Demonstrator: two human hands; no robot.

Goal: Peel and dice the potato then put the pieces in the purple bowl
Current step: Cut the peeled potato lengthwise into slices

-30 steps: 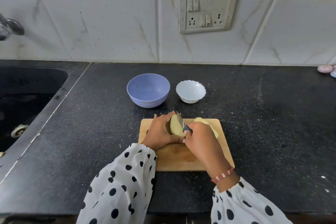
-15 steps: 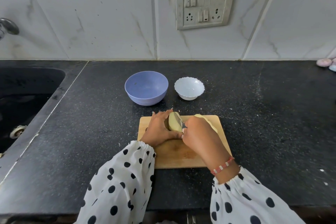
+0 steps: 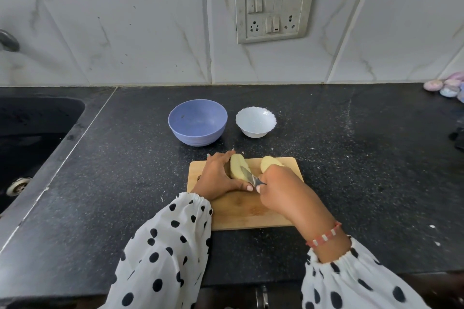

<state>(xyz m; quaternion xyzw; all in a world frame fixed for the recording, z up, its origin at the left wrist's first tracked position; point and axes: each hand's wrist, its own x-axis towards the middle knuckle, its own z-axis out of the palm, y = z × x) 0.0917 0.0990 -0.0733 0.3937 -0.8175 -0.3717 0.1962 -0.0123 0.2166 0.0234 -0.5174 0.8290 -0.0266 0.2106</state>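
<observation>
Holding a peeled potato half (image 3: 238,170) on the wooden cutting board (image 3: 251,211), the left hand (image 3: 218,178) curls its fingers (image 3: 244,187) around it while the right hand (image 3: 282,189) grips a knife (image 3: 249,177) cutting into it.

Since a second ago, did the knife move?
Yes. The knife slid back toward the person: its tip stood past the board's far edge, now inside it.

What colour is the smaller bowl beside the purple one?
White, with a scalloped rim: the small bowl, clearest in the head view.
</observation>
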